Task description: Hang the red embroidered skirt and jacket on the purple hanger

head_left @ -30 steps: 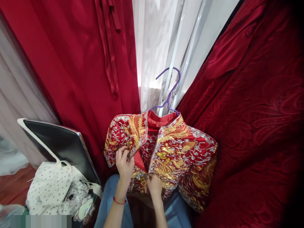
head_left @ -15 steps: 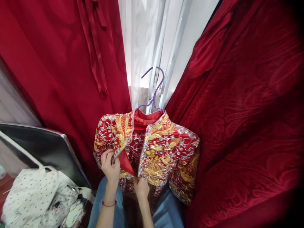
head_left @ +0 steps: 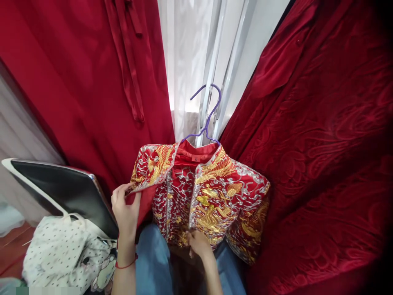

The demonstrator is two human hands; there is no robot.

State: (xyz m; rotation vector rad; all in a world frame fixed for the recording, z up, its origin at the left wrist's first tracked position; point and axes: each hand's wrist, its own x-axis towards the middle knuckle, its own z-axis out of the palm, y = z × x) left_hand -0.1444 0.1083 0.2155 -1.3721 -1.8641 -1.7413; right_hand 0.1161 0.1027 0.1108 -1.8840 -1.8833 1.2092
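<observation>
A red jacket (head_left: 215, 192) with gold and silver embroidery hangs on a purple hanger (head_left: 206, 119) in front of me. My left hand (head_left: 125, 211) grips the jacket's left front panel and holds it pulled out to the left, so the red lining shows. My right hand (head_left: 199, 244) pinches the lower hem of the right front panel. A red string sits on my left wrist. My knees in blue jeans (head_left: 153, 262) are below the jacket.
Red garments (head_left: 76, 73) hang at the left and a dark red patterned cloth (head_left: 322, 143) at the right. White curtains (head_left: 190, 53) hang behind the hanger. A grey-black chair back (head_left: 61, 188) and a white dotted bag (head_left: 61, 250) are at the lower left.
My left hand has drawn the jacket's left front panel outward to the left, opening the front wider. The right hand stays at the hem. The view shifted slightly.
</observation>
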